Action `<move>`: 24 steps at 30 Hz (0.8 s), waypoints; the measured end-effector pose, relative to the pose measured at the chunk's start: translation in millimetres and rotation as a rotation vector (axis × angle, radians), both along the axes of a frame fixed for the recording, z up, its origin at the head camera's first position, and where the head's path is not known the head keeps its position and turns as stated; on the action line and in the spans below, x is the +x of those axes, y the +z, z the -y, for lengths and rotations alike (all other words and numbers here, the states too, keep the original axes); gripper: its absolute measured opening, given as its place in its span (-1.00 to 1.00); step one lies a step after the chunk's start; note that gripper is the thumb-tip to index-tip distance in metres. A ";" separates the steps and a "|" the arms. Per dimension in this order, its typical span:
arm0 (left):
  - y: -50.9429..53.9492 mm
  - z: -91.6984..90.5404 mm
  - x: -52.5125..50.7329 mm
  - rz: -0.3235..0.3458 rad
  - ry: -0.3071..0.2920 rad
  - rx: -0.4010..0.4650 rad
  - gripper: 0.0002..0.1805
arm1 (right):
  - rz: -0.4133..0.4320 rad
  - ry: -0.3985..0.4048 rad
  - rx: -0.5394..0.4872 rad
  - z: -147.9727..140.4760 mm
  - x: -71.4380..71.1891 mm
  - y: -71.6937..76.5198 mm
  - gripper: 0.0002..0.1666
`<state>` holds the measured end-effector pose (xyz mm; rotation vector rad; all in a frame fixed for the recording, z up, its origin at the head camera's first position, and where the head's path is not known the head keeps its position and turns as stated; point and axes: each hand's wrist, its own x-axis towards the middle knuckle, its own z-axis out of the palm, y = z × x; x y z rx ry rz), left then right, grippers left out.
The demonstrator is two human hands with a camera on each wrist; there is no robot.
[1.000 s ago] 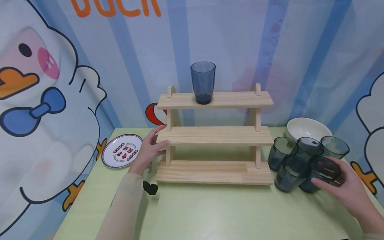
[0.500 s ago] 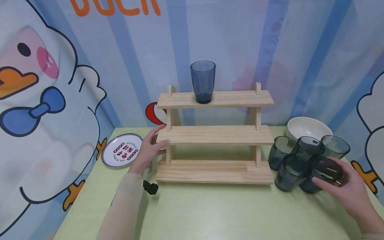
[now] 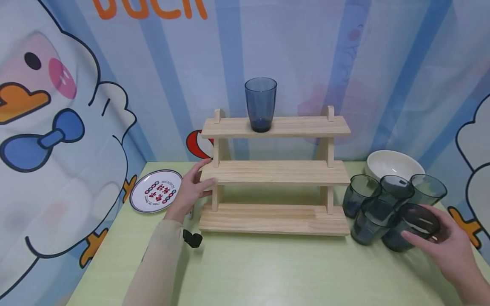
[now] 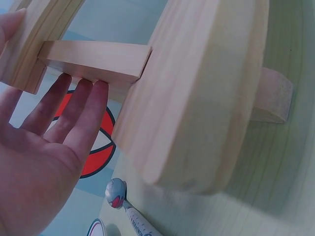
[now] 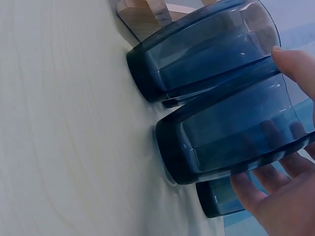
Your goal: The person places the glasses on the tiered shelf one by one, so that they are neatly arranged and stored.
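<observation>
The right hand (image 3: 448, 245) is gripping a blue-grey glass tumbler (image 3: 407, 225) near its rim, thumb pressing the near side and fingers curling round the far side. The tumbler is facing mouth up just beside four other tumblers (image 3: 373, 221) of tinted glass; whether its base is touching the tabletop (image 3: 275, 267) is hard to tell. Behind this cluster a white bowl (image 3: 394, 163) is sitting mouth up, its pale interior partly showing. The left hand (image 3: 189, 191) is holding the left end of the middle shelf of a three-tier wooden rack (image 3: 273, 172), fingertips touching the upright. Another tumbler (image 3: 261, 104) is standing on the top shelf, the striped backdrop showing through it. A dark-rimmed plate (image 3: 155, 191) with red characters is lying left of the rack, near a metal spoon (image 4: 116, 191).
</observation>
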<state>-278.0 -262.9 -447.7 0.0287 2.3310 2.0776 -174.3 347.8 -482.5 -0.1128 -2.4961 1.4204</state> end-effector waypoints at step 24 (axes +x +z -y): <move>-1.8 0.7 -1.0 -0.006 -0.001 -0.003 -0.25 | -0.399 0.175 -0.249 -5.3 7.1 56.5 -0.07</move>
